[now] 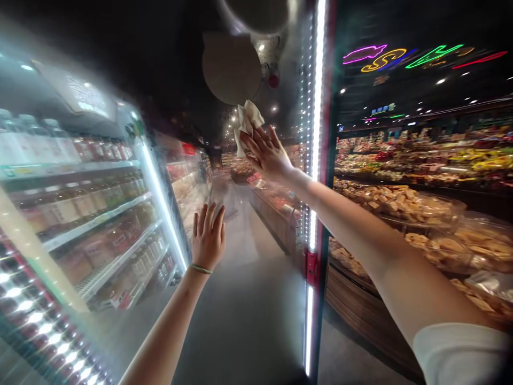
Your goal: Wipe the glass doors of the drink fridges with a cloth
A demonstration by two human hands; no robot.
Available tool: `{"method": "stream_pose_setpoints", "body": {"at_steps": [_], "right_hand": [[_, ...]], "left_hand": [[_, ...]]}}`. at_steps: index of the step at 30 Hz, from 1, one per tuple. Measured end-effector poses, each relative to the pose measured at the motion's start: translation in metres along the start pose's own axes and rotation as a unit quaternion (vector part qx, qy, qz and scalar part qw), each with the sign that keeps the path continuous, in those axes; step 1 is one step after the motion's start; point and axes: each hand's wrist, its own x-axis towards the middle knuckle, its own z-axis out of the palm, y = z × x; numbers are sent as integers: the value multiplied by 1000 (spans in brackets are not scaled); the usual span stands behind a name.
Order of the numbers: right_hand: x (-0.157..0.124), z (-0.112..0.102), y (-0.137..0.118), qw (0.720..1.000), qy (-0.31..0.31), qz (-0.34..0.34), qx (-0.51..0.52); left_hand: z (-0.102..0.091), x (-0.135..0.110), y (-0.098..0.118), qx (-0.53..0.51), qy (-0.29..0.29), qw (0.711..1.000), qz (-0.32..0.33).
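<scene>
A crumpled off-white cloth [249, 118] lies under the fingertips of my right hand [267, 152], which holds it against the glass door [256, 256]. That arm is stretched far out, and its fingers are partly spread over the cloth. Lower and to the left, my left hand [209, 235] is raised with its fingers extended and holds nothing. It seems to be at the glass, though I cannot tell whether it touches. A thin light-coloured band [201, 268] circles the left wrist. Round shapes [231, 68] show on the upper part of the door.
The door's lit edge strip [316, 128] runs vertically, with a red fitting [311, 267] on it. Shelves of bottles [80, 203] appear blurred at left. At right stand clear containers of snacks [412, 206] on a curved wooden display [356, 307]. Neon shapes [385, 58] glow above.
</scene>
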Motion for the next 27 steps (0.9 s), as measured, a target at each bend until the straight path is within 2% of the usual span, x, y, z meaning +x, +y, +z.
{"method": "stream_pose_setpoints", "body": {"at_steps": [1,3,6,8,10,11,13,16,18,20,21,22,24,27], "right_hand": [[-20,10,-11,1000,-1,12,11],[-82,35,-44,999,-20,13,33],[-209,67,-106,993,-94,16,69],[-284,79,-137,987,-132,23,89],[-324,83,-147,982,-151,49,98],[-327,83,-143,982,-150,61,97],[-301,76,-117,985,-120,94,77],[-208,52,-52,985,-25,170,15],[-144,31,-12,980,33,195,-15],[-104,15,13,981,55,182,-33],[-96,13,18,981,57,182,-37],[-97,14,17,979,56,190,-38],[-128,29,3,973,49,226,-31],[-221,71,-45,964,29,264,0]], "left_hand": [[2,-2,6,-2,-6,1000,1],[5,-8,15,-8,-18,1000,2],[10,-21,26,-23,-32,999,-2],[13,-28,31,-34,-47,998,0],[16,-31,34,-44,-64,997,8],[17,-31,35,-47,-70,996,11],[19,-28,36,-50,-74,996,12],[22,-19,38,-52,-73,996,6],[24,-13,38,-52,-77,996,6],[26,-12,39,-51,-81,995,5],[26,-13,39,-50,-85,995,4],[26,-15,39,-49,-88,995,2],[25,-25,40,-52,-99,994,-2],[25,-51,44,-59,-122,991,-11]]}}
